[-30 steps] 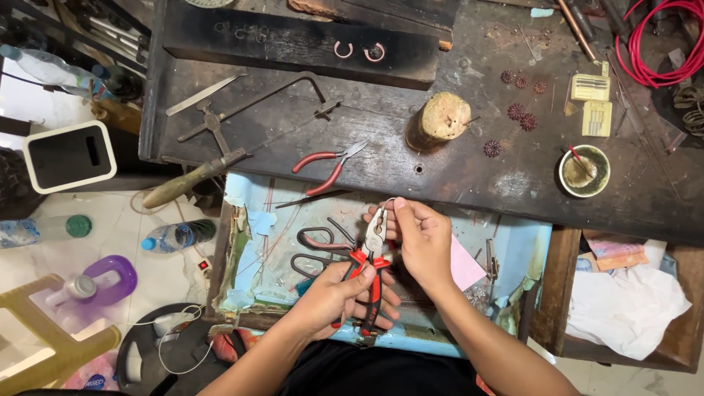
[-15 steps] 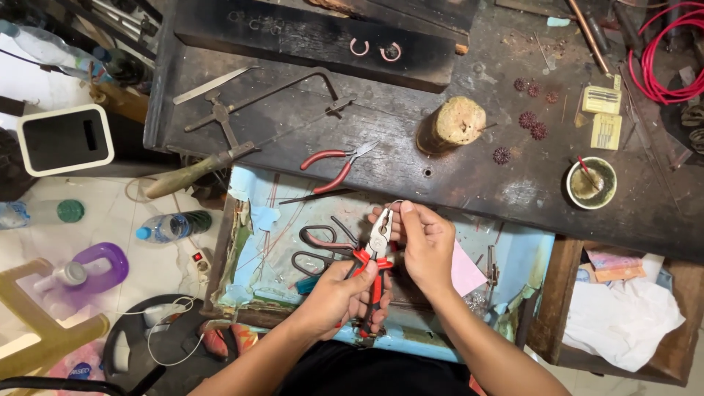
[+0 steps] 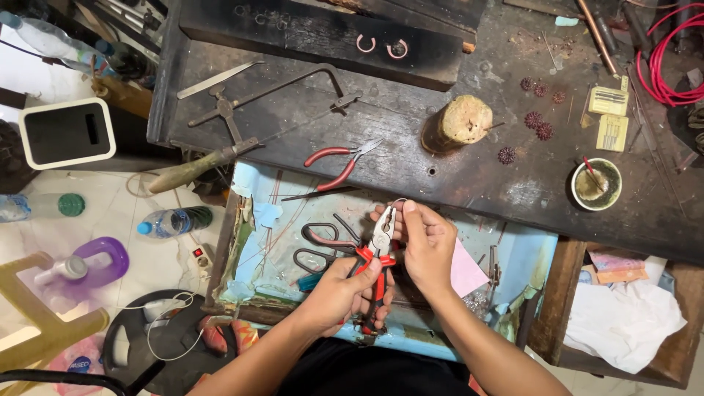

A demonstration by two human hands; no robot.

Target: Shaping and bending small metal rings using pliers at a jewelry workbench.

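So the left hand (image 3: 339, 292) was wrapped tight around the red-and-black handles of a pair of combination pliers (image 3: 378, 253), jaws pointing up and away from the person. The right hand (image 3: 427, 246) was right up against the plier head, thumb and fingers pinched together on a small loop of thin wire (image 3: 398, 202) at the jaw tips. Honestly too small to tell if the jaws were actually biting the wire or just touching it.

All of this was happening over an open drawer (image 3: 513, 257) lined in light blue, pulled out from under the dark, scuffed-up surface (image 3: 469, 176). Black-handled scissors (image 3: 317, 236) lay in the drawer just left of the hands. Up on the surface, red-handled needle-nose pliers (image 3: 339, 161) sat just above the drawer edge, with a stubby wooden block (image 3: 460, 121) further right and a small round dish (image 3: 595, 184) well off to the right.
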